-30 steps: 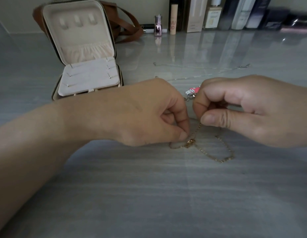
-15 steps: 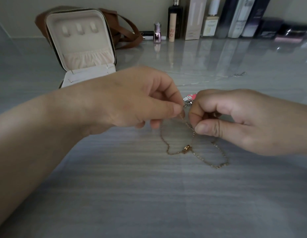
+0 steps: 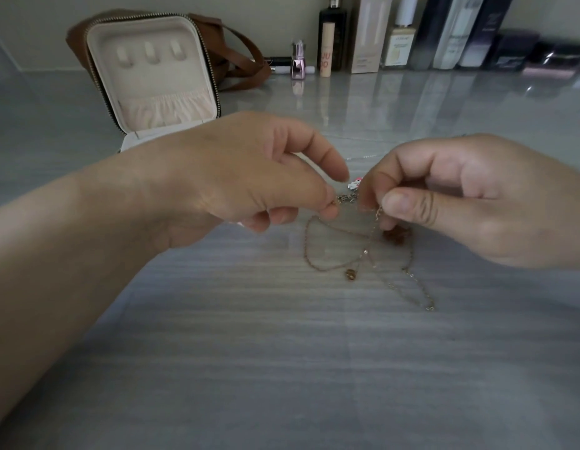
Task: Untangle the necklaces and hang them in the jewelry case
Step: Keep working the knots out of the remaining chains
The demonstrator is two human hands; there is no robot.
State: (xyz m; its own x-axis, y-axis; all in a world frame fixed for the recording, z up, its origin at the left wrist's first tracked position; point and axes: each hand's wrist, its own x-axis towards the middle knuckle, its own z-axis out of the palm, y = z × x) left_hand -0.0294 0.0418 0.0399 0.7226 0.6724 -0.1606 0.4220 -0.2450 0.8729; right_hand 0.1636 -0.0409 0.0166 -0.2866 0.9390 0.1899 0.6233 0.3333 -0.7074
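Between two hands (image 3: 249,177) (image 3: 470,196), one necklace tangle (image 3: 350,274)

Below the right hand (image 3: 476,199) the necklaces (image 3: 350,274) are gold, the table (image 3: 282,368) streaked grey. Beyond the left hand (image 3: 249,170), the jewelry case (image 3: 152,76) is cream.

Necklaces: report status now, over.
Left hand and right hand each pinch the gold chains, loops trailing on the table. Chains crossed, not untangled. Jewelry case open behind left hand, hooks bare. Left wrist covers its base.
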